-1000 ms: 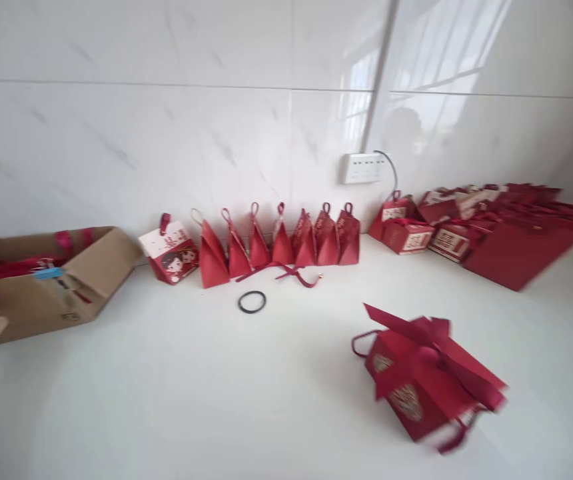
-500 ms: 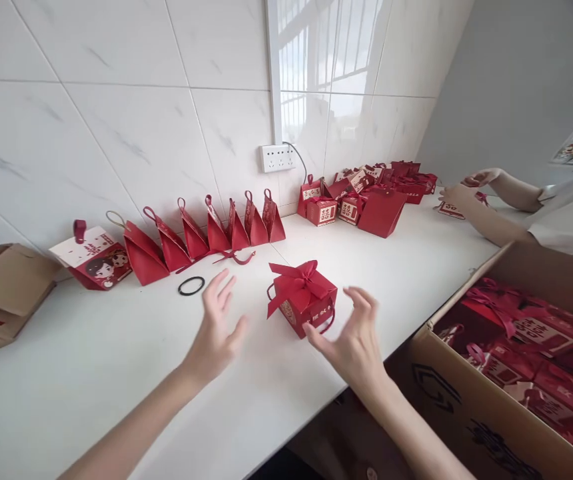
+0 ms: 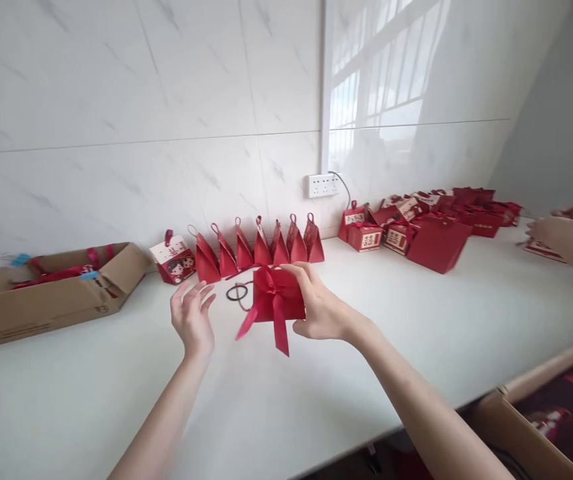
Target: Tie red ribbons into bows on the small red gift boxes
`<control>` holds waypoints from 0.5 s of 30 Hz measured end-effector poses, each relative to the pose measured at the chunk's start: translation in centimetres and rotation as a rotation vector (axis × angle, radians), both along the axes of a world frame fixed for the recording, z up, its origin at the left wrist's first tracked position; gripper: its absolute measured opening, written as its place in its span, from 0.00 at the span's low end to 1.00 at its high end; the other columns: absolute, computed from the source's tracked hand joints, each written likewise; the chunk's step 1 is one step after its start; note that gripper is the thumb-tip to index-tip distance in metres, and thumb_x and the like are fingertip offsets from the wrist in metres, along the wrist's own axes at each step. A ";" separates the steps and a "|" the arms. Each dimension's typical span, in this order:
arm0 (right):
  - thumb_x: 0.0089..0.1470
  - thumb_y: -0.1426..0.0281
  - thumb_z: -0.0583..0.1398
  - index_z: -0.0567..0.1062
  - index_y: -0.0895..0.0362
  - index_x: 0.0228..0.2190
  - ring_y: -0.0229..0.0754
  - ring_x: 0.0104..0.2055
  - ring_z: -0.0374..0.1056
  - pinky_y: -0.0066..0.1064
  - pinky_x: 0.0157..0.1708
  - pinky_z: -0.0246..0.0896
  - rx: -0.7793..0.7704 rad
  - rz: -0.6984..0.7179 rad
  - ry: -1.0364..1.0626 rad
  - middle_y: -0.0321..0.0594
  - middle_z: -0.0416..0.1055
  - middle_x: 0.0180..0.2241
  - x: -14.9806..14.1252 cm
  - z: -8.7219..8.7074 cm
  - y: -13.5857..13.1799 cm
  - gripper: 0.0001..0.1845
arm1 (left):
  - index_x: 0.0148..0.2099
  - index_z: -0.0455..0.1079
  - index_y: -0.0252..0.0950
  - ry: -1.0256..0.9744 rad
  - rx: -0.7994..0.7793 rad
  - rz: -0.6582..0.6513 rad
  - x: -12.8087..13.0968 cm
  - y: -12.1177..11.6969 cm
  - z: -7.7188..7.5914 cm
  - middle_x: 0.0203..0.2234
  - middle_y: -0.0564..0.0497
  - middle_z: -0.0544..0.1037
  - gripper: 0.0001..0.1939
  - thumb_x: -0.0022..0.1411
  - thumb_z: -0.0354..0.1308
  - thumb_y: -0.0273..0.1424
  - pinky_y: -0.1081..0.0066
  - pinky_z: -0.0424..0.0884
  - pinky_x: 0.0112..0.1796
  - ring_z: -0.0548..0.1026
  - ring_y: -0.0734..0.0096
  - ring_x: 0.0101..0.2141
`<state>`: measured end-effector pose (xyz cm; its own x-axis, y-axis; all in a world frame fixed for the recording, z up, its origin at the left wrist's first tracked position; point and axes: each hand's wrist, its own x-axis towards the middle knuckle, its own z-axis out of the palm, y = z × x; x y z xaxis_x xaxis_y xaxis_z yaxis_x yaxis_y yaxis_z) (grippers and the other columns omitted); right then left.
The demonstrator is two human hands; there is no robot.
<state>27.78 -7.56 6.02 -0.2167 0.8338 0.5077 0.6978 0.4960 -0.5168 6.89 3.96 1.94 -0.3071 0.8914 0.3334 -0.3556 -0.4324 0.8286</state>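
right hand (image 3: 324, 308) grip closed around right side of red bow-tied box (image 3: 291, 301), ribbon tails hanging toward near side. box is over middle of worktop (image 3: 116, 387), between the hands; can't tell if its base touches. left hand (image 3: 194, 321) left of box, apart from it, grip loose, fingers part-curled. black ring (image 3: 228, 294) just left of box. row of red pouches (image 3: 261, 252) on far side, by wall. cardboard tray (image 3: 41, 308) far left.
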 end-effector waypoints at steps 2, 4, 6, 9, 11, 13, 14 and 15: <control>0.32 0.84 0.56 0.47 0.53 0.59 0.51 0.53 0.58 0.41 0.42 0.67 -0.032 0.128 -0.031 0.50 0.49 0.54 -1.0 0.0 1.9 0.52 | 0.40 0.67 0.38 0.029 -0.003 -0.008 -1.5 0.2 -0.3 0.36 0.48 0.74 0.17 0.49 0.60 0.40 0.65 0.70 0.41 0.75 0.63 0.41; 0.32 0.84 0.56 0.46 0.51 0.60 0.52 0.53 0.58 0.40 0.42 0.67 -0.053 0.239 -0.042 0.50 0.48 0.55 -2.2 -1.0 3.4 0.54 | 0.43 0.68 0.38 0.119 -0.017 -0.110 -2.1 -0.1 -1.1 0.44 0.45 0.73 0.21 0.51 0.59 0.45 0.63 0.69 0.44 0.71 0.59 0.49; 0.32 0.84 0.57 0.45 0.51 0.61 0.53 0.55 0.58 0.41 0.44 0.67 -0.069 0.304 -0.037 0.51 0.47 0.56 -3.1 -2.7 4.4 0.54 | 0.52 0.64 0.41 0.235 -0.026 -0.223 -2.0 -0.6 -2.2 0.54 0.45 0.67 0.27 0.54 0.56 0.50 0.60 0.65 0.51 0.64 0.57 0.56; 0.35 0.84 0.56 0.44 0.49 0.62 0.52 0.53 0.61 0.40 0.42 0.68 -0.117 0.321 -0.014 0.52 0.41 0.60 -3.7 -5.1 4.4 0.53 | 0.58 0.58 0.43 0.459 -0.016 -0.333 -1.5 -1.6 -3.4 0.60 0.47 0.59 0.32 0.55 0.53 0.52 0.59 0.57 0.58 0.56 0.57 0.61; 0.37 0.84 0.54 0.42 0.48 0.62 0.52 0.55 0.59 0.39 0.41 0.68 -0.118 0.304 0.026 0.51 0.38 0.62 -3.5 -5.9 4.0 0.53 | 0.59 0.58 0.42 0.558 0.002 -0.372 -1.3 -2.1 -3.8 0.61 0.47 0.57 0.35 0.54 0.54 0.54 0.59 0.53 0.60 0.51 0.56 0.63; 0.38 0.84 0.54 0.40 0.48 0.62 0.53 0.59 0.55 0.40 0.44 0.67 -0.096 0.278 0.075 0.50 0.39 0.62 -3.2 -6.2 3.6 0.53 | 0.59 0.57 0.43 0.568 0.011 -0.407 -1.3 -2.3 -3.9 0.63 0.47 0.54 0.38 0.51 0.55 0.56 0.59 0.52 0.60 0.49 0.55 0.63; 0.38 0.83 0.54 0.39 0.48 0.62 0.53 0.59 0.53 0.42 0.46 0.66 -0.088 0.263 0.094 0.50 0.42 0.62 -3.1 -6.3 3.6 0.53 | 0.60 0.56 0.43 0.561 0.018 -0.426 -1.4 -2.3 -3.9 0.64 0.47 0.51 0.40 0.50 0.56 0.57 0.58 0.52 0.61 0.49 0.54 0.63; 0.39 0.82 0.55 0.39 0.49 0.62 0.53 0.59 0.53 0.43 0.48 0.64 -0.086 0.252 0.111 0.50 0.44 0.61 -3.0 -6.3 3.5 0.52 | 0.60 0.55 0.43 0.558 0.027 -0.448 -1.5 -2.3 -3.9 0.64 0.47 0.49 0.42 0.48 0.58 0.57 0.57 0.52 0.61 0.49 0.52 0.63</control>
